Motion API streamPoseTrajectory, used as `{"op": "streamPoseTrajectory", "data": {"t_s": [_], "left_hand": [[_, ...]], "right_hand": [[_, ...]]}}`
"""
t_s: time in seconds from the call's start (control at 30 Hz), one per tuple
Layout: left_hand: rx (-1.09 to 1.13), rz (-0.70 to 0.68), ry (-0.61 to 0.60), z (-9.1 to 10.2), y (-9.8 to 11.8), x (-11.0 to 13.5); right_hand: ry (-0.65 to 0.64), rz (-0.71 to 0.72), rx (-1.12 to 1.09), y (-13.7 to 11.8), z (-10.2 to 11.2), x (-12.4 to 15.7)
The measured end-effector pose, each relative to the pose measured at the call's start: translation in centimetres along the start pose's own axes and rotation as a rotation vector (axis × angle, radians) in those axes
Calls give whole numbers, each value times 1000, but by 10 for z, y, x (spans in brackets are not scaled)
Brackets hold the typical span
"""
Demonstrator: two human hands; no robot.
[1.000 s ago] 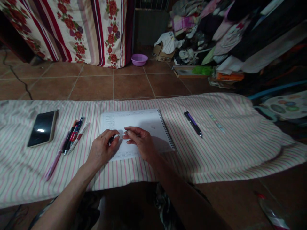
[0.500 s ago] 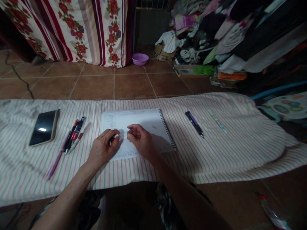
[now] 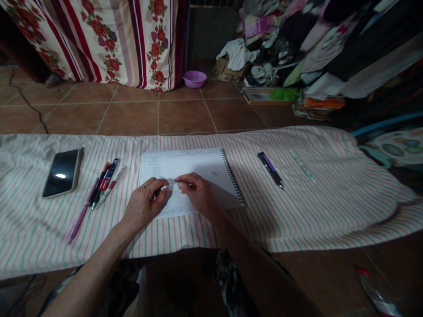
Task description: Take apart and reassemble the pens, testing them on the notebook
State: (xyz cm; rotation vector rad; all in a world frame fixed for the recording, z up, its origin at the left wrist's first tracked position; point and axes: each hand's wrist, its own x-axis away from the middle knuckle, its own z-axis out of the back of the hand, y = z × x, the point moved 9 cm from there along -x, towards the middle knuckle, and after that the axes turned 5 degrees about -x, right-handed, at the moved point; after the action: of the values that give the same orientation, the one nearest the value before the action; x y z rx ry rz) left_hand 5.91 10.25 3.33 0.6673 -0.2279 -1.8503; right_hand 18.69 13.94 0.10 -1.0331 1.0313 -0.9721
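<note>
Over a spiral notebook [image 3: 188,159] with a printed page, my left hand [image 3: 143,202] is closed around a slim dark pen, mostly hidden by the fingers. A thin, pale, clear-looking end of the pen [image 3: 172,183] juts out to the right. My right hand [image 3: 200,193] pinches that end between thumb and index finger. Whether the end is a separate part, I cannot tell. A small grey piece [image 3: 214,174] lies on the page beyond my right hand. Both hands are near the middle of the notebook.
Several pens [image 3: 105,184] and a phone [image 3: 62,172] lie left on the striped cloth [image 3: 198,237]. A purple-black pen [image 3: 271,169] and a pale patterned pen [image 3: 302,165] lie right. Behind are a purple basin [image 3: 194,79] and piled clothes [image 3: 261,31].
My right fingertips have closed in on the pen's pale end, the index finger coming lower. My left hand keeps its grip. The whole view has shifted slightly.
</note>
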Motion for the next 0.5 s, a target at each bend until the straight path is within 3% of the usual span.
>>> {"op": "streamPoseTrajectory", "data": {"t_s": [0.5], "left_hand": [[-45,-28,-30,-6,2,1]], "right_hand": [[-11,87,74,-9,-3,1]]}}
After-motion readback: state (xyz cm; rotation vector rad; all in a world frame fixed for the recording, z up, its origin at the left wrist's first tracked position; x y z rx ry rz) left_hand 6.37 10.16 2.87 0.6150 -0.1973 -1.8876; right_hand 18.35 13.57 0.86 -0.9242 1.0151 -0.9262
